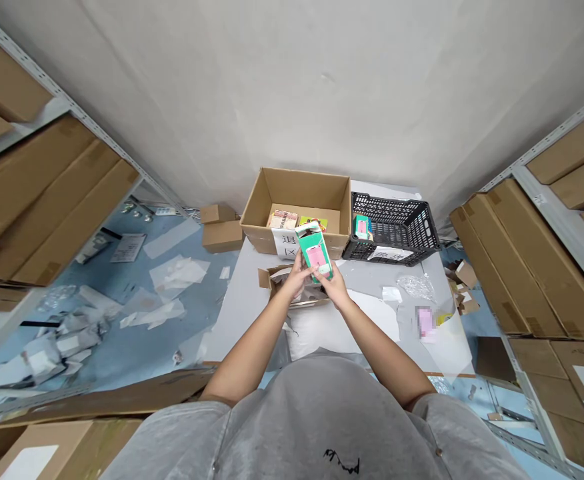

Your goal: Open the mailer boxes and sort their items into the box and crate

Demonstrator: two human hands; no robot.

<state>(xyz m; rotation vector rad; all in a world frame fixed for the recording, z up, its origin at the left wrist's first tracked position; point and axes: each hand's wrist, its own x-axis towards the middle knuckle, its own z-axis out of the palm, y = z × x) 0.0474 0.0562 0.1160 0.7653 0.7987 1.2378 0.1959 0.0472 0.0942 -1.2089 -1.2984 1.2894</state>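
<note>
A green box with a pink panel (316, 252) is held up between my two hands, its white top flap raised at the far end. My left hand (299, 275) closes on its left side. On the lower right side, my right hand (335, 283) grips the same box. Beneath them sits a small opened carton (263, 279) with dark stuff inside, partly covered by my hands. Just beyond is a large open cardboard box (299, 187) with a few small packages in it. To its right stands a black plastic crate (397, 212) containing a similar green box (362, 227).
Crumpled bubble wrap (417, 287) and a pink slip (425, 322) lie on the table's (237, 293) right side. Shelves with brown cartons (47, 200) flank me on both sides. Paper and plastic scraps (179, 273) litter the blue floor at left.
</note>
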